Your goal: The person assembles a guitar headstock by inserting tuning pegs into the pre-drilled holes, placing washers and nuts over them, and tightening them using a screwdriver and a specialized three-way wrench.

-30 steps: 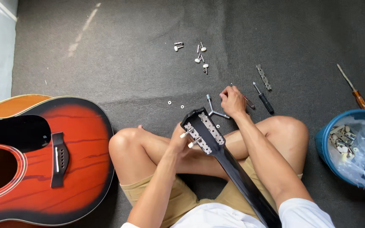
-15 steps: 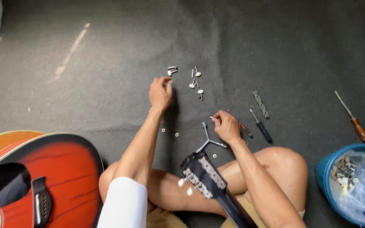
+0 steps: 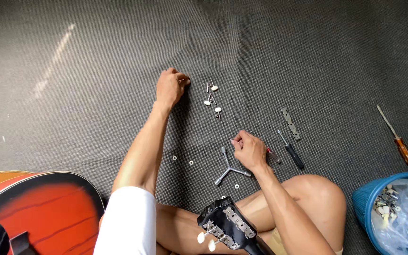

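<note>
My left hand (image 3: 170, 88) reaches far forward on the dark carpet, its fingertips pinched on a small metal part beside several loose tuning pegs (image 3: 212, 99). Nearer to me, my right hand (image 3: 250, 150) is closed around a small screwdriver (image 3: 274, 156) with a clear red handle, low over the floor. A black guitar headstock (image 3: 225, 224) with white tuner buttons rests across my bare legs. A three-armed metal wrench (image 3: 230, 169) lies just left of my right hand.
Right of my right hand lie a black-handled screwdriver (image 3: 292, 151) and a metal tuner strip (image 3: 290, 123). A wooden-handled screwdriver (image 3: 397, 140) lies far right. A blue basket (image 3: 365, 200) of parts is at lower right, a red guitar body (image 3: 43, 210) lower left. Small washers (image 3: 191, 162) dot the carpet.
My left hand let go of the headstock and stretched forward to the small parts, closing on one. My right hand moved off the headstock to the small screwdriver. The view tilted forward.
</note>
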